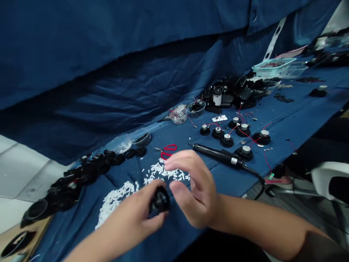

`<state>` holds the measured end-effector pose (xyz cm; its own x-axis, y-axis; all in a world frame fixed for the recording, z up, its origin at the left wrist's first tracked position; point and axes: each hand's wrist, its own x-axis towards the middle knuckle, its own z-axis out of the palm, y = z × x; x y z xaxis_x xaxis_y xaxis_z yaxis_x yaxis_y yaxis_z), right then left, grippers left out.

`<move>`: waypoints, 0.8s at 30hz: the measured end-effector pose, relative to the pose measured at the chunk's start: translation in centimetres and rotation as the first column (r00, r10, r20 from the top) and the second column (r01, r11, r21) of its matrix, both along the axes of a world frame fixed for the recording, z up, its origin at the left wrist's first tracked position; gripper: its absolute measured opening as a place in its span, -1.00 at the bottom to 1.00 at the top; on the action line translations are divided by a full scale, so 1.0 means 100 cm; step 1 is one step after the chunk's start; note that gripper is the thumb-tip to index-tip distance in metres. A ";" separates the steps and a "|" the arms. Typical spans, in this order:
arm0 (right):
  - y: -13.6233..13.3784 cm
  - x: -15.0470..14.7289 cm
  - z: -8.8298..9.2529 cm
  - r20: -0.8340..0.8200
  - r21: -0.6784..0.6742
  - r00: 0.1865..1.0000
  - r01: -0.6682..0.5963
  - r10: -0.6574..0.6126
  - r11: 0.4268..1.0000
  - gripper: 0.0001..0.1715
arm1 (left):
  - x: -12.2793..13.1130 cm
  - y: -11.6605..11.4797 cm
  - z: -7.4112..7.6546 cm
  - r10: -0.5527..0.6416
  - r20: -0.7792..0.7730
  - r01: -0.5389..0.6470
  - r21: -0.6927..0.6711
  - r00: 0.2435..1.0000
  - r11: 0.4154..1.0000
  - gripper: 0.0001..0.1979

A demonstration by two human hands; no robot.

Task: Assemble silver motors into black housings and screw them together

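My left hand (139,213) is closed around a round black plastic part (159,200), held above the near edge of the table; blur hides its details. Just to the right, my right hand (195,189) is raised with thumb and fingers apart, and nothing shows between them. Beneath and beyond the hands lie many small white strips (117,198) in loose heaps. Red-handled scissors (167,150) rest past the right fingertips. A black corded electric screwdriver (218,154) lies to the right of them.
Small speakers (227,140) with red wires stand on the blue cloth (191,134). A row of black round parts (87,171) runs along the left. Clear bowls (196,108), piled black housings (240,91) and a turquoise basket (274,68) are farther back. A white chair (331,173) is at the right.
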<state>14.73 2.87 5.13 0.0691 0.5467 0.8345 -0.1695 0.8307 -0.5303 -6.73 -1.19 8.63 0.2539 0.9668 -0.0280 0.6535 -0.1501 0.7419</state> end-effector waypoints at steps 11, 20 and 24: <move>-0.057 0.065 -0.089 -0.204 -0.602 0.967 -0.003 -0.150 0.798 -0.75 | 0.063 0.037 -0.021 -0.281 -0.519 0.391 0.115 0.807 0.913 -0.28; -0.044 0.074 -0.069 -0.614 -0.757 0.781 -0.540 -0.116 0.368 -0.55 | 0.146 0.182 -0.051 -0.578 -0.557 0.750 0.130 0.596 0.648 -0.58; -0.043 0.085 -0.068 -0.714 -0.696 0.687 -0.674 -0.136 0.245 -0.40 | 0.151 0.193 -0.061 -0.621 -0.544 0.791 0.141 0.564 0.595 -0.68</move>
<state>23.24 -1.46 -1.67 -0.0961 0.9256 -0.3660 -0.8199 -0.2821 -0.4982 8.35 18.12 2.51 0.9016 0.4318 -0.0245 0.4248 -0.8737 0.2370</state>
